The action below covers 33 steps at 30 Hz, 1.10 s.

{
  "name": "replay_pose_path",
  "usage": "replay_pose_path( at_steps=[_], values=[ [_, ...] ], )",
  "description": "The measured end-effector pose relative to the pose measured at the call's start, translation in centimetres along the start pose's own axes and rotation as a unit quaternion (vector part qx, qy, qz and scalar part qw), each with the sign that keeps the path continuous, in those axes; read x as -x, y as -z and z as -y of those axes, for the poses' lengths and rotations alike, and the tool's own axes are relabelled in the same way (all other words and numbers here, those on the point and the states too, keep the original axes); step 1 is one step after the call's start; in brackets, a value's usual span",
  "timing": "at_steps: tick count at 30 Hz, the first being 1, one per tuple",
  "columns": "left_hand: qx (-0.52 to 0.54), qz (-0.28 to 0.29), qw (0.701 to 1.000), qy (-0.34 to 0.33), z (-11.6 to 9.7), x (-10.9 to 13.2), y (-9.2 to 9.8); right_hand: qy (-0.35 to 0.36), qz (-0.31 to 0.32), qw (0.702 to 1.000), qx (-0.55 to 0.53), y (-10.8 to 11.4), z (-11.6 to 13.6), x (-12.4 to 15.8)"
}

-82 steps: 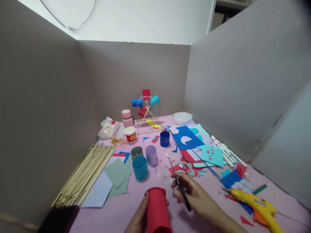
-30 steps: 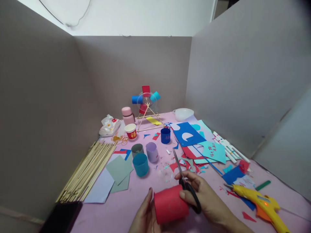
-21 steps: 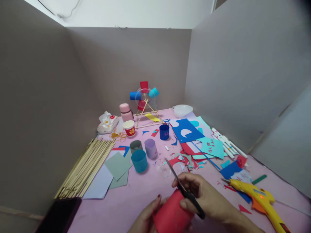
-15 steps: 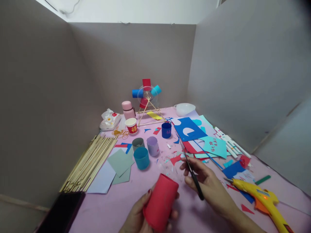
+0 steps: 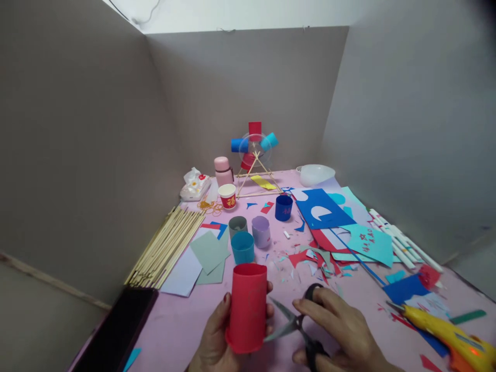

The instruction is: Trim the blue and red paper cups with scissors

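Half a second ago the scissors (image 5: 296, 325) pointed away from the red paper tube (image 5: 247, 307) with blades together; now they have swung round and the blades stand apart, tips aimed at the tube's right side near its lower rim. Whether a blade already touches the paper I cannot tell from here, though they look very close. Her left hand (image 5: 217, 338) has turned the tube upright from its earlier tilt and wraps it from behind and below, thumb on the left wall, fingertips curled round the right side, clamped on it. Her right hand (image 5: 341, 336) sits just right of the tube, fingers through the black scissor handles and gripping them. Beyond the tube, well apart from it, stand four small paper rings: a teal one (image 5: 243, 247) nearest, a grey one (image 5: 237, 226) and a lilac one (image 5: 261, 231) behind that, a dark blue one (image 5: 283, 207) farther still. Left of the tube lies a bundle of bamboo sticks (image 5: 166, 248). Right of it, past the right hand, a yellow glue gun (image 5: 445, 325) lies on the pink table (image 5: 182, 325). Far behind the tube stands a little stick-and-paper wheel model (image 5: 253, 155).
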<state>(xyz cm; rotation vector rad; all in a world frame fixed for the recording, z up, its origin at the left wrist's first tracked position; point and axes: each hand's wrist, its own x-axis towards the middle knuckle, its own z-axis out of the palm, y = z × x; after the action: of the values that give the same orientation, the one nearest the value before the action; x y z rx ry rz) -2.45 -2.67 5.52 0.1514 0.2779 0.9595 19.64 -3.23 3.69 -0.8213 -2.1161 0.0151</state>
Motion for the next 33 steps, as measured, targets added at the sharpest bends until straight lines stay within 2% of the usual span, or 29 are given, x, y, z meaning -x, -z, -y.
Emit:
replay_pose_path(
  at_steps=[4, 7, 17, 24, 28, 33],
  values=[
    [0.011, -0.03, 0.999, 0.037, 0.1, 0.2, 0.4, 0.058, 0.035, 0.997, 0.038, -0.6, -0.1, -0.1],
    [0.023, -0.049, 0.996, 0.067, 0.2, -0.2, 0.4, 0.075, 0.061, 0.993, 0.065, -0.8, 0.3, -0.4],
    [0.066, -0.138, 0.986, 0.068, 0.8, -1.2, -0.5, 0.016, 0.034, 0.996, 0.086, -1.6, 1.0, -0.4],
    [0.05, -0.187, 0.98, 0.039, 1.0, -1.5, -0.7, -0.025, 0.148, 0.987, 0.054, -1.2, 1.0, -0.2],
    [0.044, -0.188, 0.981, 0.03, 1.2, -1.5, -0.2, -0.054, 0.171, 0.983, 0.033, -0.9, 1.1, -0.3],
    [0.039, -0.183, 0.982, 0.03, 1.1, -1.6, 0.2, -0.068, 0.17, 0.983, 0.013, -0.6, 1.5, -1.1]
  ],
)
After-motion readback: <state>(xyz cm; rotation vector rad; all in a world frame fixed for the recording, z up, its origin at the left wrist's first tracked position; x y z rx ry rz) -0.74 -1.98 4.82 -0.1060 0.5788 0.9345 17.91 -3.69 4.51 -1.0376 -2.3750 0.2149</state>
